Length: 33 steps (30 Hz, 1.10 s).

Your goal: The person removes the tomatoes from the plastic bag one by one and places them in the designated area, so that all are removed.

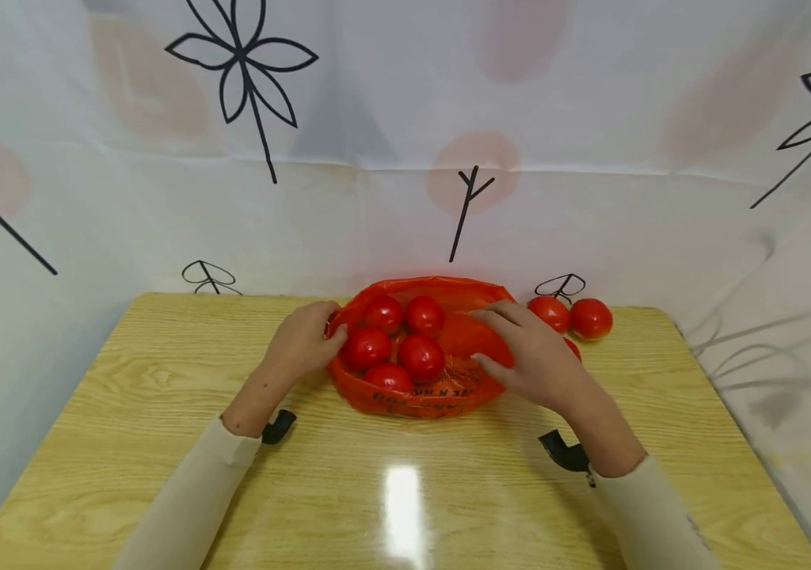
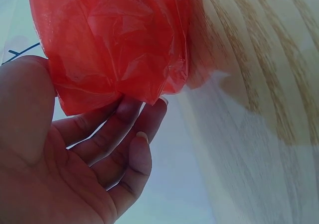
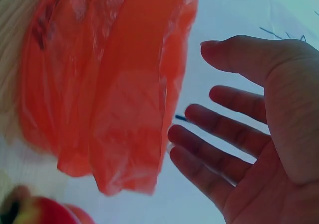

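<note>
While the left hand [image 1: 301, 342] pinched the red bag [image 1: 458, 336], the right hand [image 1: 535, 356] hung empty, fingers spread; flimsy under weighty tomatoes [image 1: 422, 358], the rim [image 1: 441, 279] likely needed both hands.

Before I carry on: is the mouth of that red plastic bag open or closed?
Open. In the head view, the red plastic bag gapes wide, with five round red fruits visible inside.
</note>
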Available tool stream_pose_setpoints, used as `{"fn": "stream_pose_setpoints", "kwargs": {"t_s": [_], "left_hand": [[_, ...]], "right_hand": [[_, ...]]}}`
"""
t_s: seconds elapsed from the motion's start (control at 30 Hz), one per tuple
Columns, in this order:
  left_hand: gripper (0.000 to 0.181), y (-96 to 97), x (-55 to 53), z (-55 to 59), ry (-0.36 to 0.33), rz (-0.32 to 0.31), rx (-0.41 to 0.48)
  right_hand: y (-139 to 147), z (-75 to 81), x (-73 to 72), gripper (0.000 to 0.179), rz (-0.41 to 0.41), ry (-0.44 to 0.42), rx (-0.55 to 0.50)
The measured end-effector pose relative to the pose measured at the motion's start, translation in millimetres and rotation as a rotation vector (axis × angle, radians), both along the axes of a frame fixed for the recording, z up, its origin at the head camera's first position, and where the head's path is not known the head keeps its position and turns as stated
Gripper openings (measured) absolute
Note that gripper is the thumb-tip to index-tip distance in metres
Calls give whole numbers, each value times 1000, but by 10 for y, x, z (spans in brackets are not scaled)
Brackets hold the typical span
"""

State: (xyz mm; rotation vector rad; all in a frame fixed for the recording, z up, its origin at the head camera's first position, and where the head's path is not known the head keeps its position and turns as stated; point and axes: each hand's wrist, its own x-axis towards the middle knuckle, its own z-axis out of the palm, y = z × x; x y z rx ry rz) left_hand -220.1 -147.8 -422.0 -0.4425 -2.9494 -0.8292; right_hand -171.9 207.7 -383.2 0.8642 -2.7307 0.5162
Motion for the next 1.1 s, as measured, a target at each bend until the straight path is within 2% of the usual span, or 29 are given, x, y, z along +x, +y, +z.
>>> {"fn": "stream_pose_setpoints", "kwargs": {"t_s": [0.4, 0.83, 1.1], "left_hand": [[20, 3, 21, 24, -5, 5, -1], [20, 7, 1, 0, 14, -8, -12], [21, 3, 6, -4, 6, -3, -15]], "right_hand": [[-168, -83, 3, 57, 72, -50, 11], [-326, -155, -16, 54, 151, -98, 28], [-432, -158, -59, 54, 158, -137, 44]]}}
